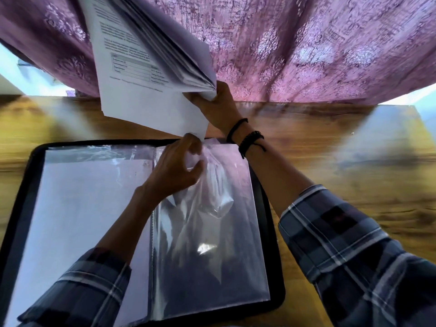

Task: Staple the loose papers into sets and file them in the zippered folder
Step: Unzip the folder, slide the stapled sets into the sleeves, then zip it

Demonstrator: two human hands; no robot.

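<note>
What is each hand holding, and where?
The right hand grips the stack of white printed papers by its lower edge; left hand pinches the clear plastic sleeve at its top edge.

One folder point(273, 260), one sheaf of papers point(132, 74), one curtain point(306, 43), one table point(354, 161), two hands (left hand point(174, 166), right hand point(219, 102)).

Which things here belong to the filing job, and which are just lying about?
In the job: paper set in right hand; left hand pinching clear sleeve; zippered folder.
Just there: purple curtain; wooden table.
</note>
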